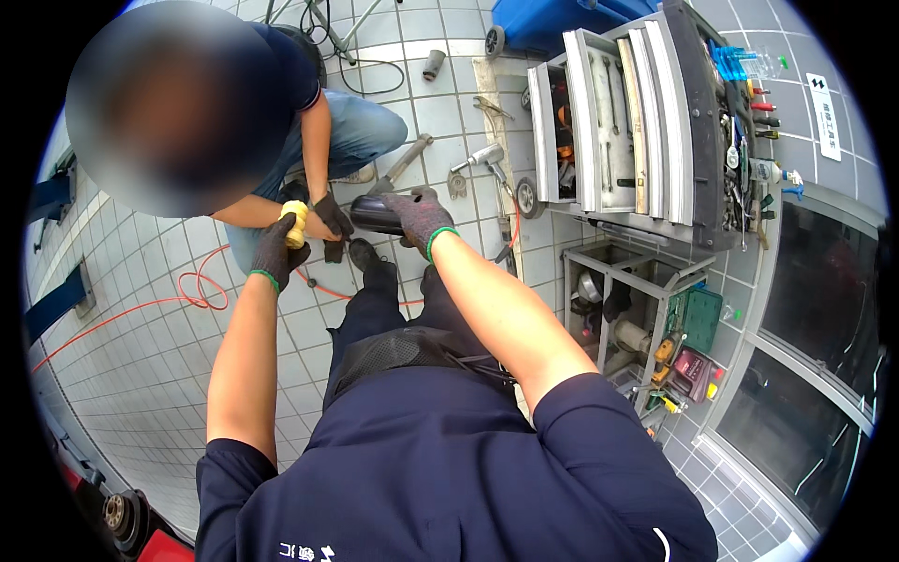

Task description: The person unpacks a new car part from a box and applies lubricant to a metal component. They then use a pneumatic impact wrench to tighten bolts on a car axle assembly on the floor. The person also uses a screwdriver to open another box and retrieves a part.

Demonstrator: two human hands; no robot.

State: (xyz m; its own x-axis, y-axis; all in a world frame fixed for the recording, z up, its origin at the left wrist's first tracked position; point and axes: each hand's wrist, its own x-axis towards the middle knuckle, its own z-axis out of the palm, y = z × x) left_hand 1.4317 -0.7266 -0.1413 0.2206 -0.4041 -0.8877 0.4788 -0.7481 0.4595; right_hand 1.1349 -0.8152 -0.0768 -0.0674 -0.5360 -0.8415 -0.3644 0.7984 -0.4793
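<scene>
Apparently for steadiness, right hand clasps black tube at one end, other end near co-worker's glove; left hand grips yellow part, fingers curled.

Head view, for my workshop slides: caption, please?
Gloved left hand holds a yellow piece, right hand a black cylinder, near a crouching co-worker.

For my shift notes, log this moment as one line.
Left hand: holds yellow piece | right hand: holds black tube | co-worker: at front left | air tool: on floor
</scene>
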